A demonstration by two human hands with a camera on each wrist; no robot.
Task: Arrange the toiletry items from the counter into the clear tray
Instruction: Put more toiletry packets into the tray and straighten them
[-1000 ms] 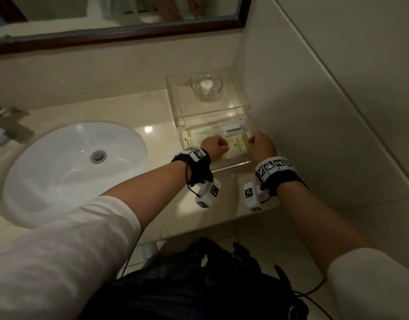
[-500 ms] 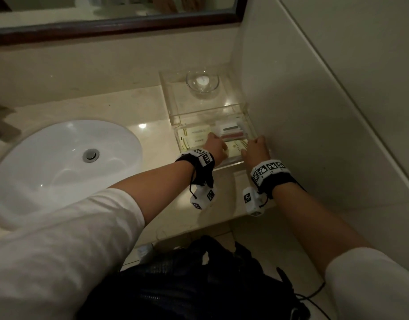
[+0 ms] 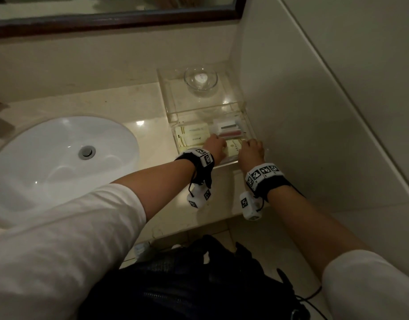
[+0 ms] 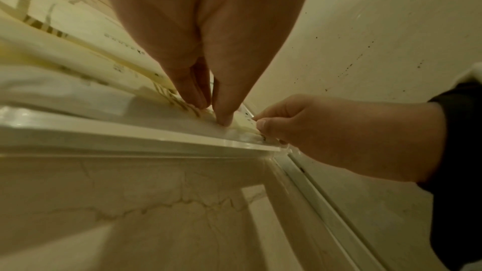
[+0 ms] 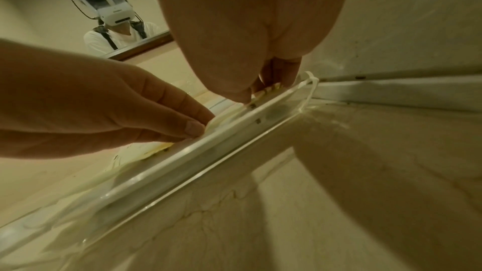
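**Both hands down inside the clear tray, pinching one cream packet**

Since a second ago both fists have dropped from above the tray's near edge into the tray itself, and the head view has swung so that the tray sits higher and more central in the frame.

At centre right of the head view the left hand (image 3: 214, 148) and the right hand (image 3: 251, 151) sit side by side in the near part of the clear tray (image 3: 250, 132). Between them lies a flat cream packet (image 3: 234, 148). The left wrist view shows the left thumb and fingers pressed together on the packet's edge, and the right hand (image 4: 336, 131) pinching its other end. The right wrist view shows the same pinch from the other side, with the left hand (image 5: 109, 106) at frame left.

Further into the tray lie other cream packets (image 3: 194, 135) on the left and white sachets with a dark and a red stripe (image 3: 228, 130) on the right. A glass bowl (image 3: 200, 78) stands on the tray's raised clear top, above centre. The tray stands on the marble counter (image 3: 120, 100), against the wall on the right.

A white sink (image 3: 60, 153) fills the left of the frame; a dark-framed mirror (image 3: 115, 19) runs along the top.
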